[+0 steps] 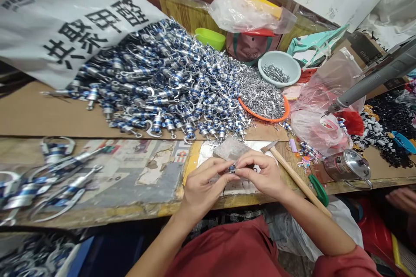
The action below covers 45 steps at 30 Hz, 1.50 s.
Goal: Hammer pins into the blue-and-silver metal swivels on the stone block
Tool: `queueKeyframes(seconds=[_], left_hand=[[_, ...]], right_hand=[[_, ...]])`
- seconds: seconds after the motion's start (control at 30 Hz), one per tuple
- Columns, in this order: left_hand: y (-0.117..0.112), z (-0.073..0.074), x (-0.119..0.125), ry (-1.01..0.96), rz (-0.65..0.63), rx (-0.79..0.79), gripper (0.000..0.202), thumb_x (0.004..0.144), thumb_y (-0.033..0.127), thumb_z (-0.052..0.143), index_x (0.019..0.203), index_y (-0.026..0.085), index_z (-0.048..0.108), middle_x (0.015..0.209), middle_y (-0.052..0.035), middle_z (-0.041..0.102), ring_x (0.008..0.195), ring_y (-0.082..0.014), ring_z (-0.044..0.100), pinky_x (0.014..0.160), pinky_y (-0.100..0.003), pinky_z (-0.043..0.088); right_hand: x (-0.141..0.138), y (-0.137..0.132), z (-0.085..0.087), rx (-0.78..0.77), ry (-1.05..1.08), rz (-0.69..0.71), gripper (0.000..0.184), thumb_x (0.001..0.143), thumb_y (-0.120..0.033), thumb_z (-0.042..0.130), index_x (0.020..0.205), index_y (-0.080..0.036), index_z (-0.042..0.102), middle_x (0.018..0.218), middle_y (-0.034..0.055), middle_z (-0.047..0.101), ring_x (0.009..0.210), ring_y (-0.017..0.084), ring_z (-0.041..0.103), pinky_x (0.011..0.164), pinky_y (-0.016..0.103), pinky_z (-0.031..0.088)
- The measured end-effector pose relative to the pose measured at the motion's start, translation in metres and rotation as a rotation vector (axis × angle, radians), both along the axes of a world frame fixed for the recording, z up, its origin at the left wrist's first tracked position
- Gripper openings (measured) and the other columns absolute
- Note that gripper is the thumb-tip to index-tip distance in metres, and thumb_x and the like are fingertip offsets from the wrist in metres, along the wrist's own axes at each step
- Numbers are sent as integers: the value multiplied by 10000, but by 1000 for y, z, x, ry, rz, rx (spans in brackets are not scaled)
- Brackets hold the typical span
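Between my two hands is a small blue and silver metal piece (231, 168), pinched at the fingertips; most of it is hidden by the fingers. My left hand (205, 181) grips its left side with thumb and index finger. From the right, my right hand (264, 174) closes thumb and finger on the same piece. Just beyond the fingers lies a grey metal block (230, 148) on the bench. A hammer (290, 172) with a wooden handle rests to the right, its handle passing close by my right forearm.
A large heap of blue and silver metal fittings (169, 82) covers the back. Small metal strips fill an orange tray (276, 119) and a pale bowl (294, 67). Right stand a metal mug (346, 169) and an electric screwdriver (377, 75). Another person's hand (403, 199) shows far right.
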<state>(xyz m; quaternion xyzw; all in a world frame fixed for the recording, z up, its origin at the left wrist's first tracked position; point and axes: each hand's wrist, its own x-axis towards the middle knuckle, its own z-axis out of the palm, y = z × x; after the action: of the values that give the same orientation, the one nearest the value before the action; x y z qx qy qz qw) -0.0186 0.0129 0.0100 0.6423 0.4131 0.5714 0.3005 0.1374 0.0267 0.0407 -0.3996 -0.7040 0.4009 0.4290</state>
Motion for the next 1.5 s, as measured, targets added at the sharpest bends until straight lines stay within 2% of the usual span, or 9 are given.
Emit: queueKeyframes(seconds=[0.13, 0.27, 0.47, 0.67, 0.8, 0.93, 1.03, 1.23, 1.5], left_hand=[[-5, 5, 0, -138, 30, -140, 174, 639, 108, 708, 729, 252, 742, 671, 6, 644, 611, -107, 590, 547, -197, 463], [-9, 14, -2, -249, 10, -334, 149, 626, 137, 720, 682, 273, 739, 632, 29, 650, 591, -98, 592, 531, -175, 465], [-7, 30, -10, -3, -11, -305, 68, 628, 164, 718, 613, 231, 725, 607, 13, 646, 574, -110, 593, 522, -187, 462], [-7, 34, -12, 31, -72, -193, 77, 680, 153, 660, 655, 203, 712, 755, -27, 684, 744, -153, 646, 686, -234, 504], [-14, 26, -4, -111, -54, -471, 92, 677, 197, 661, 746, 201, 721, 780, -25, 730, 738, -161, 669, 697, -246, 540], [-20, 18, 4, -319, -14, -681, 412, 573, 237, 741, 976, 177, 678, 887, -38, 731, 779, -184, 676, 726, -282, 562], [-18, 14, 6, -361, -24, -763, 468, 593, 290, 742, 1032, 160, 644, 864, -43, 711, 801, -178, 661, 773, -291, 545], [-9, 10, 7, -444, -151, -881, 601, 600, 289, 747, 1137, 179, 499, 747, 10, 625, 754, -147, 636, 686, -260, 540], [0, 0, 5, -505, -224, -853, 528, 599, 234, 752, 1015, 201, 429, 701, 38, 622, 679, -111, 637, 684, -236, 511]], right_hand=[[6, -4, 2, 148, -83, -4, 125, 792, -261, 616, 821, -144, 649, 811, 65, 627, 783, 140, 597, 719, 270, 499], [16, -8, -2, 560, -255, 83, 204, 796, -168, 608, 995, -123, 593, 908, 117, 642, 880, 160, 603, 742, 276, 516], [27, -3, -3, 924, -439, 211, 167, 859, -102, 464, 940, -117, 609, 951, 137, 674, 956, 179, 613, 773, 293, 528], [20, -4, -3, 689, -293, 123, 126, 814, -97, 556, 892, -120, 652, 888, 124, 697, 829, 145, 656, 695, 225, 543], [13, -11, -4, 471, -142, 54, 72, 763, -166, 650, 805, -118, 684, 817, 117, 707, 765, 146, 668, 695, 218, 551], [14, -12, 1, 271, -147, -27, 78, 747, -214, 666, 770, -151, 705, 742, 70, 708, 685, 144, 663, 632, 229, 545], [24, 10, 7, 149, -324, 65, 116, 796, -254, 613, 778, -185, 705, 776, 23, 707, 715, 133, 658, 666, 231, 532], [35, 95, -4, 144, -1120, -302, 292, 842, -54, 413, 988, -150, 647, 1012, 99, 663, 957, 214, 601, 809, 323, 464], [25, 117, -15, 156, -1159, -254, 224, 768, -24, 451, 881, -87, 634, 972, 175, 613, 886, 250, 591, 725, 334, 454]])
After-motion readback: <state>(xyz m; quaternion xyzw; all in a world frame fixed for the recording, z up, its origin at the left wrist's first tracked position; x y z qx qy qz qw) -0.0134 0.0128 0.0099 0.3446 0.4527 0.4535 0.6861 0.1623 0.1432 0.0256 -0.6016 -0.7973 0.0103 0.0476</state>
